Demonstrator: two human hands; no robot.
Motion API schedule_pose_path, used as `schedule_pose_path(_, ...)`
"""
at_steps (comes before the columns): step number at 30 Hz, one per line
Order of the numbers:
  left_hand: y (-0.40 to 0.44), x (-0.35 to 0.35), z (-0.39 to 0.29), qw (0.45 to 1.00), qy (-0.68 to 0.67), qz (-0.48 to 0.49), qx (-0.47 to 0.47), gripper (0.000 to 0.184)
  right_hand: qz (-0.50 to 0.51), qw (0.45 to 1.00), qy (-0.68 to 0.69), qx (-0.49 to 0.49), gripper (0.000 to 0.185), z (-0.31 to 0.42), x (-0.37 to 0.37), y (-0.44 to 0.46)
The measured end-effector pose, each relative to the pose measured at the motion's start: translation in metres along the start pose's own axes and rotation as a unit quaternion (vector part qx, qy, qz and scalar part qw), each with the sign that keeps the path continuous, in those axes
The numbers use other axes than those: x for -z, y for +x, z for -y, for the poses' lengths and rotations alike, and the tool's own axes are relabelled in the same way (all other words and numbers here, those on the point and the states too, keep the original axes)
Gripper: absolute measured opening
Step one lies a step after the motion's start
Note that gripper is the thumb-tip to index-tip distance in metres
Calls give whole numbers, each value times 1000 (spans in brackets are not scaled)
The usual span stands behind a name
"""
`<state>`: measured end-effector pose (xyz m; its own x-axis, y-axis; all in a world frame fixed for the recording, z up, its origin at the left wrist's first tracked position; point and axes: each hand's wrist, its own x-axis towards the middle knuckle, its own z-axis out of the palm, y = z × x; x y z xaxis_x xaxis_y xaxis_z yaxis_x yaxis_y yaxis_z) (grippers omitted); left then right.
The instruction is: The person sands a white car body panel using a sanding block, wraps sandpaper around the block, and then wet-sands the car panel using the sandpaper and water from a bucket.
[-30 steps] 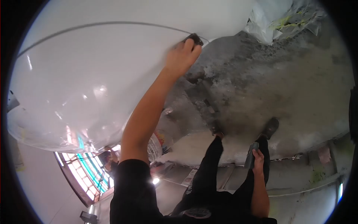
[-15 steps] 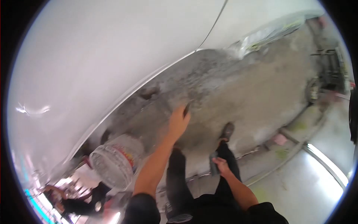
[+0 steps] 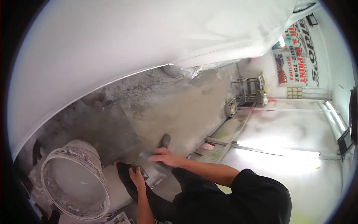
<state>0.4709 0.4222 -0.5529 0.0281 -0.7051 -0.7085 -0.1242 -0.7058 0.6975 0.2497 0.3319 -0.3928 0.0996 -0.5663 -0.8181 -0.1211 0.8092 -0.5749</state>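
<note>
Our R hand (image 3: 166, 158) has its fingers closed on a grey pad (image 3: 147, 154), blurred, no label legible; it juts out to pic left, long axis roughly sideways. Our L hand (image 3: 138, 179), just below & left, has fingers bent round a dark block (image 3: 144, 173), partly hidden, w/ its long axis apparently slanting down-right; no brand legible. Both are held over our legs, above the floor (image 3: 179, 108). Lower left: a round bucket (image 3: 88, 152) w/ smeared rim & cloudy liquid. Beyond, a big smooth white panel (image 3: 112, 41) w/ clear plastic (image 3: 184, 72) below its edge. Far upper R, a wall banner (image 3: 301, 56) reads "& REPAINT", "BODY REPAIR" & a no. ending "802-7542", sideways.
</note>
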Motion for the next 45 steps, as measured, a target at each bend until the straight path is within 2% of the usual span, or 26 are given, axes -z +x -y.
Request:
schedule_pose_path(1, -1, -1, 7, 1000, -26, -2, 6, 18, 81, 996, 24, 2, 59, 36, -22, 7)
schedule_pose_path(2, -2, -3, 13, 999, -51, -4, 13, 19, 125, 990, 37, 57, 58, 62, -50, 13)
schedule_pose_path(4, -6, 0, 26, 996, -87, -4, 27, 19, 157, 943, -106, 273, 61, 107, -101, 29)
schedule_pose_path(6, -10, 12, 39, 993, -106, -9, 49, 20, 143, 927, -119, 324, 61, 141, -147, 31)
schedule_pose_path(9, -15, 32, 59, 989, -121, -21, 77, 21, 107, 945, -217, 220, 63, 178, -151, 26)
schedule_pose_path(12, -13, 44, 70, 988, -117, -22, 101, 22, 108, 971, -92, 190, 59, 175, -150, 23)
schedule_pose_path(15, -3, 48, 76, 987, -120, -20, 105, 23, 112, 951, -143, 251, 62, 179, -152, 16)
schedule_pose_path(18, 5, 50, 80, 986, -121, -18, 111, 24, 158, 919, -98, 349, 60, 191, -168, 9)
schedule_pose_path(21, 15, 51, 75, 989, -109, -12, 104, 26, 164, 889, -186, 386, 62, 209, -198, 20)
schedule_pose_path(23, 20, 51, 65, 991, -102, -4, 91, 26, 191, 863, -302, 357, 57, 214, -224, 33)
schedule_pose_path(26, 16, 49, 44, 996, -67, 25, 53, 28, 241, 799, -483, 265, 52, 212, -271, 69)
schedule_pose_path(27, 12, 46, 42, 998, -31, 50, 20, 28, 220, 770, -521, 296, 48, 199, -287, 93)
schedule_pose_path(29, 1, 29, 69, 972, 136, 115, -154, 29, 178, 713, -574, 360, 36, 174, -306, 135)
schedule_pose_path(30, -12, 29, 59, 963, 144, 138, -178, 29, 158, 687, -591, 392, 31, 170, -313, 151)
schedule_pose_path(31, -24, 36, 37, 961, 133, 155, -185, 30, 175, 670, -636, 341, 25, 170, -320, 165)
schedule_pose_path(33, -65, 83, -119, 979, -27, 200, -34, 35, 180, 630, -720, 227, 21, 162, -330, 194)
schedule_pose_path(34, -79, 97, -151, 978, -35, 201, -40, 36, 167, 609, -757, 166, 21, 153, -332, 208)
schedule_pose_path(36, -102, 125, -194, 977, -52, 198, -55, 37, 181, 625, -741, 168, 24, 130, -320, 224)
schedule_pose_path(37, -111, 140, -210, 980, -69, 171, -76, 37, 157, 726, -659, 120, 28, 138, -307, 203)
schedule_pose_path(39, -127, 170, -236, 981, -102, 112, -123, 37, 188, 790, -582, 51, 46, 163, -293, 182)
schedule_pose_path(40, -131, 189, -239, 987, -88, 87, -103, 38, 193, 822, -535, 27, 53, 184, -286, 160)
schedule_pose_path(43, -132, 244, -258, 998, -33, 13, -45, 39, 163, 857, -480, 97, 56, 183, -266, 144)
schedule_pose_path(44, -122, 256, -244, 994, 28, -41, -96, 40, 149, 867, -458, 127, 57, 193, -260, 126)
schedule_pose_path(45, -110, 260, -233, 987, 63, -78, -124, 41, 150, 855, -467, 168, 57, 203, -254, 115)
